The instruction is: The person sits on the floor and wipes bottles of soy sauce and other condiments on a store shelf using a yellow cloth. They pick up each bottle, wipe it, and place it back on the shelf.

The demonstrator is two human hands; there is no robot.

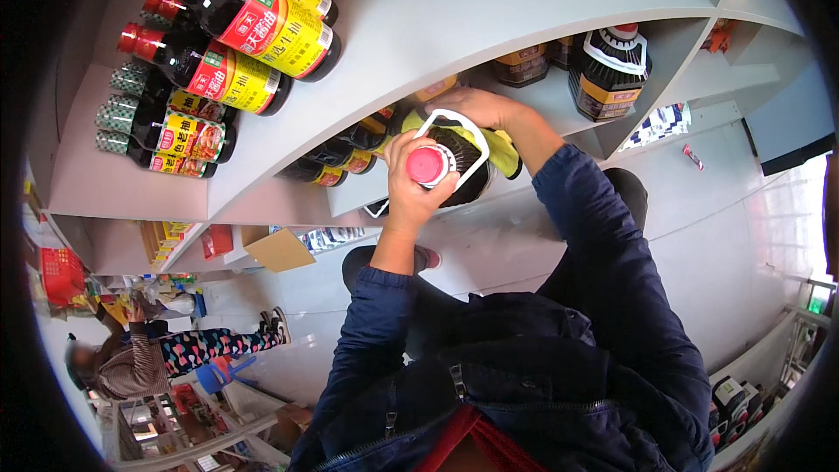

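My left hand (419, 177) is closed around the neck of a large dark jug (468, 190), just below its red cap. A white plastic handle loops beside the cap. My right hand (475, 107) lies against the jug's far side, on a yellow-green cloth (505, 154) with dark edging; part of that hand's fingers is hidden. The jug is at the edge of a lower shelf. Another dark jug (609, 75) with a white handle and an orange label stands on the shelf to the right.
Soy sauce bottles (275, 33) fill the upper shelf's left end. More bottles (357, 160) stand below it. An open cardboard box (280, 250) juts out at lower left. Another person (134, 367) is farther left, near a blue stool (213, 377). A small wrapper (693, 157) lies at right.
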